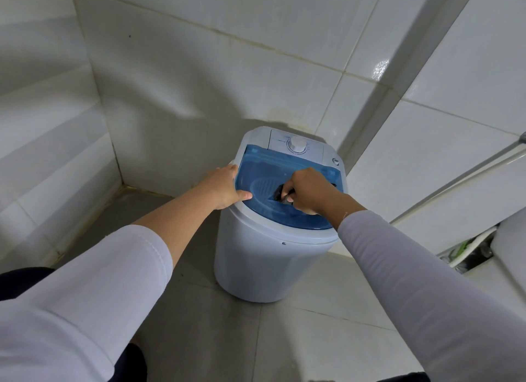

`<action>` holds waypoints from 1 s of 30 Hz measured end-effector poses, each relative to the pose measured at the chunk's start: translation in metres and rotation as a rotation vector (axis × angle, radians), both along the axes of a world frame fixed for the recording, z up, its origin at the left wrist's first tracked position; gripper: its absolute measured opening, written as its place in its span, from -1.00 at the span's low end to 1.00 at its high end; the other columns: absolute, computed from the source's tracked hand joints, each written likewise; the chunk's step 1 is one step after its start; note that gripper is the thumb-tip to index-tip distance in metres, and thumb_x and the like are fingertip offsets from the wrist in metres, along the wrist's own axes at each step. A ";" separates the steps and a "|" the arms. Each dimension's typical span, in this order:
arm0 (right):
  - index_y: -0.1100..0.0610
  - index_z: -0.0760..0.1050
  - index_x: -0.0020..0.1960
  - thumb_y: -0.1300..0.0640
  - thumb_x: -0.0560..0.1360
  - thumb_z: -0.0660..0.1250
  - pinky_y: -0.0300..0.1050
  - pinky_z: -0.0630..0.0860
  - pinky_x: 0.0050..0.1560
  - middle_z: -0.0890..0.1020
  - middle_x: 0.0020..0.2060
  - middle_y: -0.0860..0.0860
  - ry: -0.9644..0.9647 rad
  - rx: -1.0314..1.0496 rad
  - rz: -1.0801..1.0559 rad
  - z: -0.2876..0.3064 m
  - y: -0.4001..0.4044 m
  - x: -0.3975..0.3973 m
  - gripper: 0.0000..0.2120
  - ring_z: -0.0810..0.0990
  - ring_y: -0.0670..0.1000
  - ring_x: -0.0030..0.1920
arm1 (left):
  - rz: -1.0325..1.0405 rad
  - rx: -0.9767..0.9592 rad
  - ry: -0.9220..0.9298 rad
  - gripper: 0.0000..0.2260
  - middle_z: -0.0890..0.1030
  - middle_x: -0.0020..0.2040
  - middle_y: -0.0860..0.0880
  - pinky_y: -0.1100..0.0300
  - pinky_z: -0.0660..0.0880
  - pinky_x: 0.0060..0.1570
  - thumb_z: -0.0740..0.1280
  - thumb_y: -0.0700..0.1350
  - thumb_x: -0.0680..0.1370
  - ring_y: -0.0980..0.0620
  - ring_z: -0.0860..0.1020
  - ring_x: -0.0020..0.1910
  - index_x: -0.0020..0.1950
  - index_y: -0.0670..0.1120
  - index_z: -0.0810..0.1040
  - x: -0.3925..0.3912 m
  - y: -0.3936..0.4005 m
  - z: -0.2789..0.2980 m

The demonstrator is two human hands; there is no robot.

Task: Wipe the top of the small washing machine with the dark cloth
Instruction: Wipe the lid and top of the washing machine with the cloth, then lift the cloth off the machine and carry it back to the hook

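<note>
A small white washing machine [264, 265] stands on the floor in a tiled corner. Its top has a clear blue lid [264, 171] and, behind that, a white panel with a round dial [297, 145]. My right hand [308, 189] rests on the middle of the lid, its fingers closed around a bunched dark cloth [281, 194], most of which is hidden under the fist. My left hand [223, 186] grips the left rim of the machine, with the thumb lying on the lid's edge.
White tiled walls close in behind and to the left of the machine. A white pipe [455, 176] runs along the right wall. At the right edge sits a white fixture [509, 239] with green and dark items [466, 250] beside it. Grey floor tiles lie in front.
</note>
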State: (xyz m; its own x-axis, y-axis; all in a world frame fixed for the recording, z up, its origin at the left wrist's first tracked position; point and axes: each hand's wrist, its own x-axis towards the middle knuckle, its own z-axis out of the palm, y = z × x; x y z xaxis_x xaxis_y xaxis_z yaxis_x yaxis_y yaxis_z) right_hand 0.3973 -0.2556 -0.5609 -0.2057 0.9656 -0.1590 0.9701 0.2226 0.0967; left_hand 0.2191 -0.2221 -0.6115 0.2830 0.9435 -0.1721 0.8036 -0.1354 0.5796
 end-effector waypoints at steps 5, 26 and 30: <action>0.10 0.64 0.12 0.24 0.52 0.25 -0.16 0.43 0.12 0.65 0.13 0.05 0.180 0.036 -0.074 -0.005 0.004 -0.003 -0.74 0.55 0.09 0.10 | 0.004 -0.004 0.003 -0.30 0.17 0.54 -0.08 -0.08 0.24 0.43 0.33 0.07 0.52 -0.13 0.22 0.48 0.54 -0.11 0.07 0.000 0.000 -0.002; -0.02 0.63 0.01 0.17 0.51 0.31 0.04 0.56 0.18 0.64 -0.06 0.05 1.101 0.203 -0.489 0.014 0.015 0.023 -0.83 0.62 0.10 0.03 | 0.035 -0.005 0.191 -0.30 0.29 0.48 -0.11 -0.19 0.28 0.35 0.34 0.19 0.46 -0.14 0.24 0.46 0.49 -0.05 0.18 0.004 0.014 -0.003; -0.03 0.64 -0.05 0.17 0.49 0.34 -0.02 0.56 0.12 0.63 -0.08 0.03 1.139 0.196 -0.471 0.027 0.013 0.033 -0.85 0.59 0.07 -0.02 | -0.004 0.061 0.260 -0.35 0.23 0.51 -0.02 -0.22 0.23 0.37 0.32 0.16 0.48 -0.09 0.15 0.50 0.50 0.02 0.19 0.010 0.011 0.009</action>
State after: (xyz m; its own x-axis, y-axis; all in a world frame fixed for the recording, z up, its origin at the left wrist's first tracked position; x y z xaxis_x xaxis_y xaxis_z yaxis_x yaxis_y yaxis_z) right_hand 0.4307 -0.2423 -0.5335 0.2405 0.9699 0.0371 0.5055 -0.0925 -0.8579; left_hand 0.2294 -0.2116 -0.6020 0.2408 0.9533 -0.1822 0.9237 -0.1674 0.3447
